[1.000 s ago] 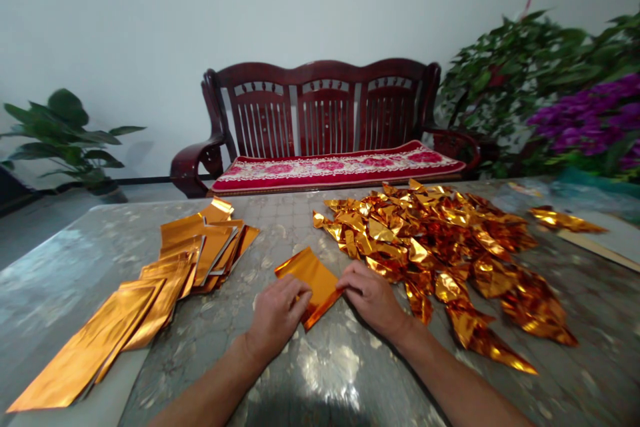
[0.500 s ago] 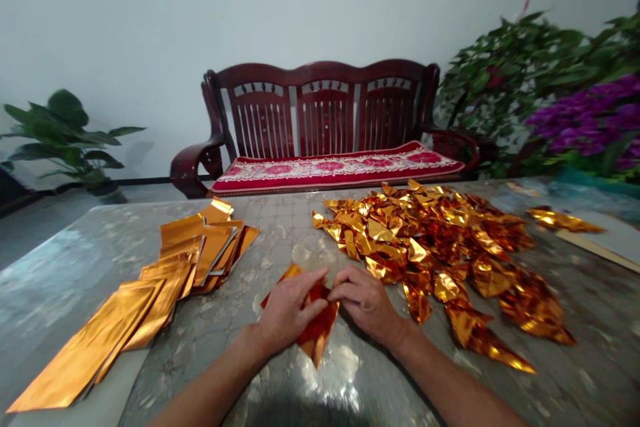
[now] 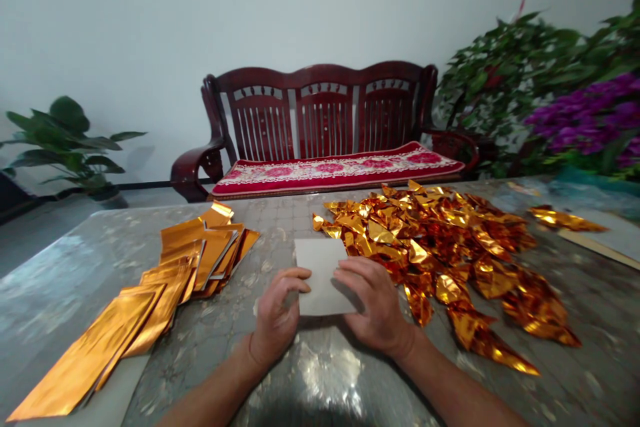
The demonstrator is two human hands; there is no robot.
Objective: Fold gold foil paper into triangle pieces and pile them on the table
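A square sheet of foil paper (image 3: 320, 255), its plain pale side facing me, is held a little off the table's front middle. My left hand (image 3: 279, 310) grips its left edge, fingers bent over the pale face. At the right edge my right hand (image 3: 374, 300) pinches the sheet, fingertips on top and the thumb low, partly behind it. To my left lies a fanned stack of flat orange-gold foil sheets (image 3: 170, 280). Beyond my right hand spreads a heap of folded, pointed gold foil pieces (image 3: 425, 233).
The table (image 3: 210, 353) has a shiny, patterned cover. A single gold folded piece (image 3: 565, 219) lies near a pale board (image 3: 600, 240) and clear plastic at the right. Behind stands a dark wooden bench (image 3: 325, 127) with a red cushion (image 3: 340, 170); potted plants (image 3: 75, 140) flank it.
Orange foil lay diamond-wise under my hands; now a pale square face shows between them. My hands have moved apart to opposite edges of the sheet.
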